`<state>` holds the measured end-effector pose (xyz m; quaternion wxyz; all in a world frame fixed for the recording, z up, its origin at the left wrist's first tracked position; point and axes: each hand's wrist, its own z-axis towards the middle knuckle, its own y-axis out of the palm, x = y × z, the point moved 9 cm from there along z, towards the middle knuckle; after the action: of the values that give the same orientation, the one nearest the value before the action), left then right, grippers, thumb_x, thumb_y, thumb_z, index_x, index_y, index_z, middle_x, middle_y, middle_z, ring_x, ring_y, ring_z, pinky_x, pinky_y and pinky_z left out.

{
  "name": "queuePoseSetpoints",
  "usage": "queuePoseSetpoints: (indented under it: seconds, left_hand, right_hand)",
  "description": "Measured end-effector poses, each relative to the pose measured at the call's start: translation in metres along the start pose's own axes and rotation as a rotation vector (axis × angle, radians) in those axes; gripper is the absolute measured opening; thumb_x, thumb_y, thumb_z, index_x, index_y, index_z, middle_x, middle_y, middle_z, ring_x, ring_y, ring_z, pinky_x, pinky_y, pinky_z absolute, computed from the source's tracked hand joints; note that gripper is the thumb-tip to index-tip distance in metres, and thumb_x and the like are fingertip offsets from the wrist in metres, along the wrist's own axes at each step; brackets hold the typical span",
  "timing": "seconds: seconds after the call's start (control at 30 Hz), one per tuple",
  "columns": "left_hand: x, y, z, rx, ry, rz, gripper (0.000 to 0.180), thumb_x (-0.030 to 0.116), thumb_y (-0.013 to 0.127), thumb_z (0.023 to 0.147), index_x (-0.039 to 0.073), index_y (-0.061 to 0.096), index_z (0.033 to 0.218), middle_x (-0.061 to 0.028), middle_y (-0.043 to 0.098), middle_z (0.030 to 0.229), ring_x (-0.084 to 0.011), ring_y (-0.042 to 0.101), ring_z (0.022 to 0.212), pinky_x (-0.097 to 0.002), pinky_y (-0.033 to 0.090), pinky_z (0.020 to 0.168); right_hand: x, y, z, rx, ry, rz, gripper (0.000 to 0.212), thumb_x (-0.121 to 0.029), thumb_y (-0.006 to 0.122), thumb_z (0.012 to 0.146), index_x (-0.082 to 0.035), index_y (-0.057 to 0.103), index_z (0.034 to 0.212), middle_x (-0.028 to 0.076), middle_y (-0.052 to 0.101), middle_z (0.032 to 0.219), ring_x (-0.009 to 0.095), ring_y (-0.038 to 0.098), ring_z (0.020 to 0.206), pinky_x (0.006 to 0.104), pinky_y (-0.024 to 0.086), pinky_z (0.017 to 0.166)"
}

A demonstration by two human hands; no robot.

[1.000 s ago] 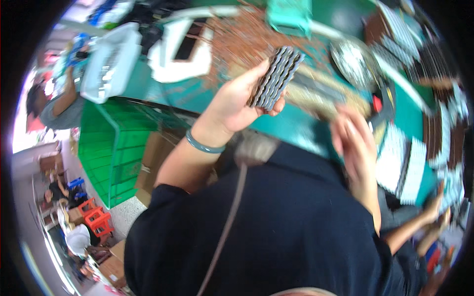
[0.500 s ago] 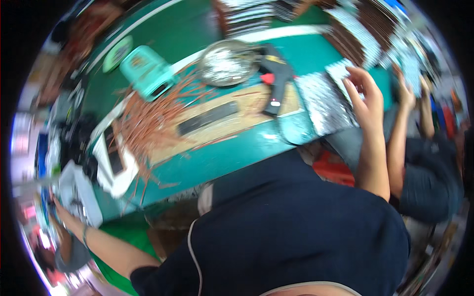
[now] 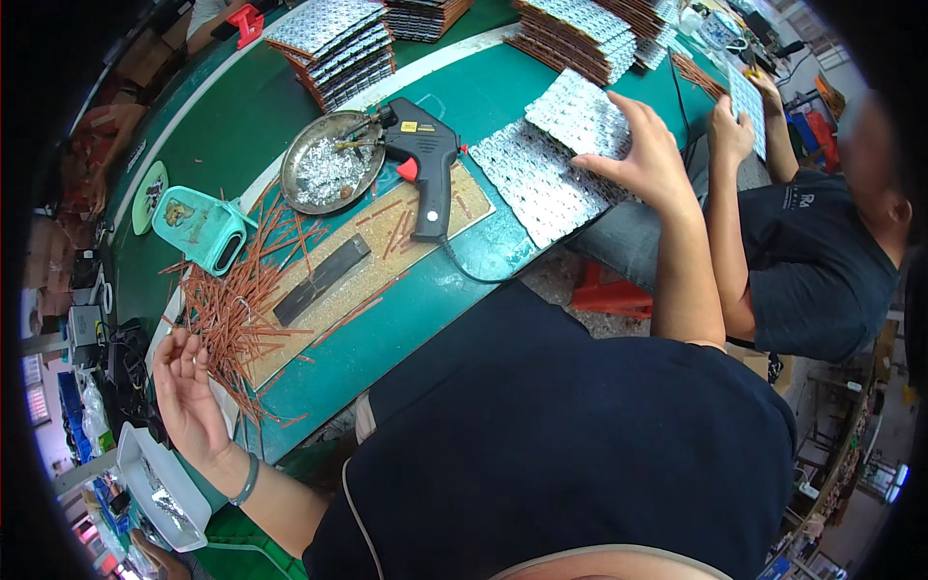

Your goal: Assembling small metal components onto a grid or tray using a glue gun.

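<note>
Beside brown strips (image 3: 232, 324), the left hand (image 3: 190, 391), earlier holding ridged pieces, is empty, loosely uncurled; the right hand (image 3: 650, 155), thumb and fingers parted, borders a silver panel (image 3: 575, 111), grip unclear

A red stool (image 3: 611, 299) stands on the grey floor (image 3: 559, 275).

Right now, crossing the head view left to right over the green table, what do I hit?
Light-green disc → teal holder → metal dish → black gun-shaped tool → silver textured panels → right hand → co-worker's nearer hand.
</note>
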<state>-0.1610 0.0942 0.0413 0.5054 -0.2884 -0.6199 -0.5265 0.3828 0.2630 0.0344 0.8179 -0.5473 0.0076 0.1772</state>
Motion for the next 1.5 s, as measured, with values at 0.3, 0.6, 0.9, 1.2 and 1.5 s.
queuePoseSetpoints:
  seconds: [0.3, 0.6, 0.9, 1.2, 1.5]
  left_hand:
    - [-0.037, 0.199, -0.005, -0.465, 0.052, 0.317, 0.05, 0.02, 0.054, 0.088, -0.002, 0.042, 0.132, -0.0125, 0.052, 0.123, -0.0166, 0.05, 0.107, -0.0279, 0.04, 0.087]
    - [-0.067, 0.12, -0.025, 0.024, -0.095, 0.069, 0.022, 0.018, 0.053, 0.093, 0.0, 0.062, 0.103, -0.0056, 0.064, 0.091, -0.0112, 0.061, 0.075, -0.0239, 0.051, 0.056]
    - [-0.075, 0.135, -0.022, -0.228, -0.177, -0.138, 0.042, 0.033, 0.029, 0.1, -0.001, 0.049, 0.115, -0.0115, 0.061, 0.104, -0.017, 0.058, 0.095, -0.0339, 0.048, 0.082]
    - [-0.08, 0.144, -0.026, 0.035, -0.114, -0.172, 0.034, 0.027, 0.034, 0.1, 0.0, 0.048, 0.116, -0.0095, 0.057, 0.11, -0.0128, 0.055, 0.102, -0.0258, 0.045, 0.088]
    - [-0.091, 0.142, -0.021, 0.01, -0.107, -0.166, 0.044, 0.031, 0.027, 0.101, -0.004, 0.046, 0.12, -0.0132, 0.058, 0.113, -0.0178, 0.059, 0.099, -0.0308, 0.048, 0.086]
  right_hand:
    - [-0.201, 0.031, -0.033, -1.096, -0.324, 2.016, 0.085, -0.059, 0.057, 0.08, 0.01, 0.042, 0.128, 0.027, 0.049, 0.124, 0.032, 0.055, 0.109, 0.0403, 0.039, 0.096]
    - [-0.209, 0.093, -0.034, -0.944, 0.393, 2.283, 0.074, -0.061, 0.028, 0.091, 0.003, 0.047, 0.123, 0.013, 0.058, 0.115, 0.022, 0.06, 0.1, 0.0366, 0.051, 0.083]
    - [-0.202, 0.092, -0.029, -0.731, 0.313, 1.903, 0.028, -0.016, 0.057, 0.088, -0.001, 0.057, 0.111, 0.005, 0.064, 0.101, 0.009, 0.058, 0.089, 0.0238, 0.045, 0.08]
    - [-0.205, 0.098, -0.036, -0.762, 0.293, 1.847, 0.029, -0.017, 0.055, 0.089, -0.001, 0.056, 0.114, 0.005, 0.063, 0.102, 0.01, 0.058, 0.091, 0.0251, 0.045, 0.081]
    - [-0.208, 0.103, -0.037, -0.663, 0.429, 1.947, 0.034, -0.024, 0.047, 0.095, 0.0, 0.05, 0.12, 0.007, 0.06, 0.108, 0.011, 0.059, 0.094, 0.0246, 0.049, 0.08]
